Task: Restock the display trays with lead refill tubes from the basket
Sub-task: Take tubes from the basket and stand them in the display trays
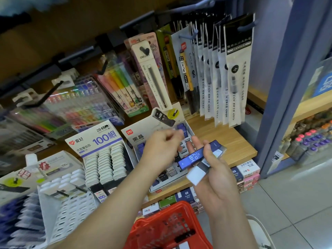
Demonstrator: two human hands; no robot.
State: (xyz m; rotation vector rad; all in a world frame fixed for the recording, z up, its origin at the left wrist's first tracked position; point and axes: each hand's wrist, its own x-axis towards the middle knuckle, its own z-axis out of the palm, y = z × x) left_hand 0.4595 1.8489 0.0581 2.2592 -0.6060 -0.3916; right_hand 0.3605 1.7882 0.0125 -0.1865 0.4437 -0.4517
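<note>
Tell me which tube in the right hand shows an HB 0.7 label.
The blue tube, uppermost in the right hand under the thumb; the white-ended tube beneath it shows no readable label.

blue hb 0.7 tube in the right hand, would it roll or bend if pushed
Likely stiff: the blue tube lies straight across the right hand. Flat faces suggest sliding, not rolling. Glossy shell may be slippery.

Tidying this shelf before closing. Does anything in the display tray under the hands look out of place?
Yes. In the white cardboard display tray, black plastic HB tubes sit at the front and blue tubes at the back, with gaps between. The right hand grips a blue HB 0.7 tube with a white tube.
</note>
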